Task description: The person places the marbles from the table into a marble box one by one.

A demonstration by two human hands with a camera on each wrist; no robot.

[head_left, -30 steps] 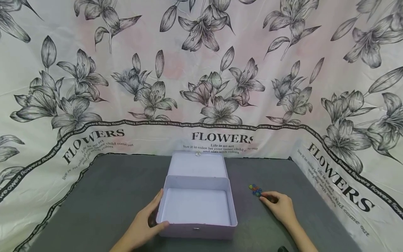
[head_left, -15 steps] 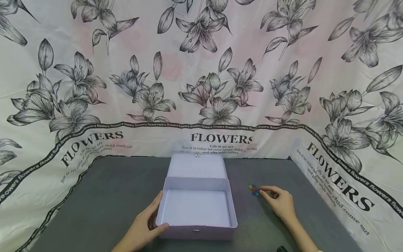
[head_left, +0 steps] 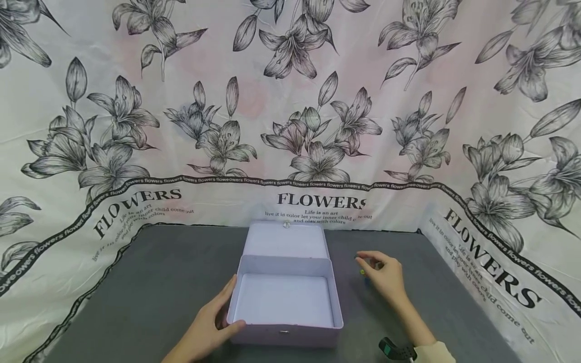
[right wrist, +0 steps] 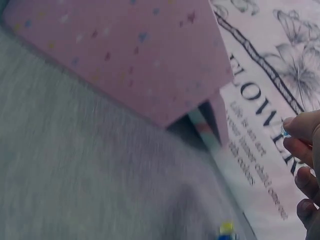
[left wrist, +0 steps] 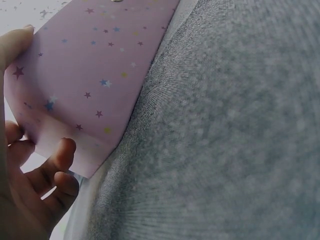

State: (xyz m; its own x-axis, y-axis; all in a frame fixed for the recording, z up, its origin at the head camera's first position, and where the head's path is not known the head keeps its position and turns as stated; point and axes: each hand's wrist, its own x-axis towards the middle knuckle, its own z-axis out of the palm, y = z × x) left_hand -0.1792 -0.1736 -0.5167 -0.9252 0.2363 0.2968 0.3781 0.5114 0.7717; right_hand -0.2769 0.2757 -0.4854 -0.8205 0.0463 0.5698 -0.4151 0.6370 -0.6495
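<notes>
My right grip (head_left: 383, 276) has one bead (right wrist: 285, 130) pinched between thumb and forefinger. Bead is small, glassy, bluish, mostly covered by my fingertips. It's to the right of the box (head_left: 283, 300), apart from it. Other beads (head_left: 362, 272) lie near that grip, yellow-green and blue showing; my hand covers part of that spot.

My left grip (head_left: 206, 322) is holding the box by its near-left corner: thumb on the front rim, fingers along the left wall. Box is upright, pale inside, pink outside with red, blue, yellow and white stars. Metal clasp (head_left: 284, 331) on the front wall. Lid (head_left: 286, 241) is swung back away from me, its top overlapping the cloth (head_left: 317, 126) in the head view.

Black wrist unit (head_left: 396, 349) below my right grip, cream sleeve (head_left: 434, 353) beside it.

Cloth text: "FLOWERS" left, centre and right, the centre S cut by a fold. Under it: "Life is an art / live it in color let your inner child come out / and play with colors". Band repeats "flowers".

Gray worktop (head_left: 181, 272) meets the cloth at back and sides. Broad stretch left of the box, narrower strip between box and beads.
</notes>
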